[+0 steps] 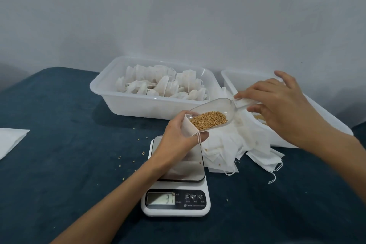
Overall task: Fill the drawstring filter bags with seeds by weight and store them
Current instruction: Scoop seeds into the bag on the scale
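Observation:
My left hand (179,138) grips a white drawstring filter bag (187,126) with its mouth held open, above the steel plate of the kitchen scale (176,190). The display reads about 3.7. My right hand (277,105) pinches the handle of a clear plastic scoop (215,108). The scoop carries golden seeds (209,120) and its front lip sits at the bag's mouth. A pile of flat empty bags (233,144) lies just right of the scale.
A white tub (122,101) with several filled bags stands at the back. A second white tub (320,117) holding seeds is at the right, partly behind my right hand. Loose seeds dot the dark blue cloth (59,144). A white sheet (10,140) lies at the left edge.

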